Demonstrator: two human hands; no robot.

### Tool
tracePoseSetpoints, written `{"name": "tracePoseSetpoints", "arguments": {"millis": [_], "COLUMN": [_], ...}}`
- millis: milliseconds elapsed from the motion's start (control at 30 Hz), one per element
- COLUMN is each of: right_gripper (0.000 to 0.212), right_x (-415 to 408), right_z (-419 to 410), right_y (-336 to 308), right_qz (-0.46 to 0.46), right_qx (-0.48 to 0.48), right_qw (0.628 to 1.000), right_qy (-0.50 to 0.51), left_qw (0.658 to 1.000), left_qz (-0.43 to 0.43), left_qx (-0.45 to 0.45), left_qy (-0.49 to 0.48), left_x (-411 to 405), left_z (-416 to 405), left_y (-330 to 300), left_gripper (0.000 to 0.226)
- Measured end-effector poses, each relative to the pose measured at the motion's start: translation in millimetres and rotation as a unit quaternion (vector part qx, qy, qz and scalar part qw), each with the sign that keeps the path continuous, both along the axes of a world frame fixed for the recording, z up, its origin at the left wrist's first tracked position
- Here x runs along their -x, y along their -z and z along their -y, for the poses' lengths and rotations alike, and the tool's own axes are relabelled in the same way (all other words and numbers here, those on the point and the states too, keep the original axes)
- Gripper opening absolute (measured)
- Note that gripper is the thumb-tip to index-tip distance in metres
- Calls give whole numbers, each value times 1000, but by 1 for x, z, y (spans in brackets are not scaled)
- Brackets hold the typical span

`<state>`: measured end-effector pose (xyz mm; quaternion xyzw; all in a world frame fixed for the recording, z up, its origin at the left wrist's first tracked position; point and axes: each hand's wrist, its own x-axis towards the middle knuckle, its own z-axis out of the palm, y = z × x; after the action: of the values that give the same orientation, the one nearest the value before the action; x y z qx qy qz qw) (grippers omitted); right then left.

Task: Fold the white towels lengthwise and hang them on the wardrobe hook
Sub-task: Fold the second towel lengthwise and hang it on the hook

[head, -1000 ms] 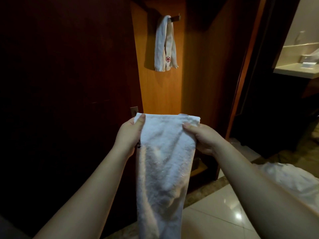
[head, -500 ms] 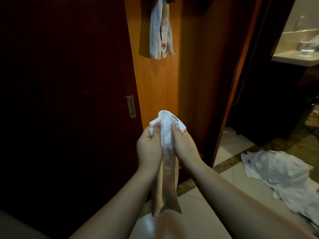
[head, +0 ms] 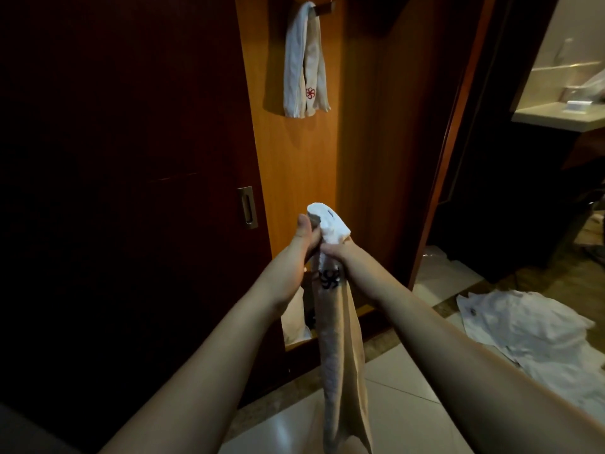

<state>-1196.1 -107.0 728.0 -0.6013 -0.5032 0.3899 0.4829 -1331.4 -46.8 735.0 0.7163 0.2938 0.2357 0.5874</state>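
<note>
Folded towel [head: 340,348] gripped near its top in both hands, held before the open wardrobe [head: 327,178].

Left hand [head: 302,244] and right hand [head: 337,253] pressed together, fingers curled tight round the narrow strip, rest hanging down. Far up, second towel [head: 306,60] draped on the hook [head: 324,7]. More white cloth [head: 530,326] heaped on the floor, right.

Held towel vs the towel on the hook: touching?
Apart. The head view shows the held towel gripped by both hands low in the frame, with bare wardrobe panel between its top and the hung towel.
</note>
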Motion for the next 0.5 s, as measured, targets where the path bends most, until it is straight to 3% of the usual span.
{"name": "tracePoseSetpoints", "arguments": {"millis": [200, 333, 433, 500], "right_gripper": [14, 17, 23, 27], "right_x": [-6, -8, -17, -24], "right_z": [-7, -11, -18, -26], "right_y": [0, 5, 8, 5], "right_qz": [174, 235, 117, -5], "right_qx": [-38, -63, -46, -54], "right_qw": [984, 970, 992, 998], "right_qy": [13, 17, 23, 22], "left_qw": [998, 996, 999, 997], "left_qz": [-46, -59, -21, 49], "left_qx": [11, 6, 13, 19], "left_qy": [43, 63, 34, -56], "left_x": [-1, -2, 4, 6], "left_z": [0, -4, -14, -22], "left_y": [-21, -24, -16, -11], "left_gripper": [94, 90, 99, 87]}}
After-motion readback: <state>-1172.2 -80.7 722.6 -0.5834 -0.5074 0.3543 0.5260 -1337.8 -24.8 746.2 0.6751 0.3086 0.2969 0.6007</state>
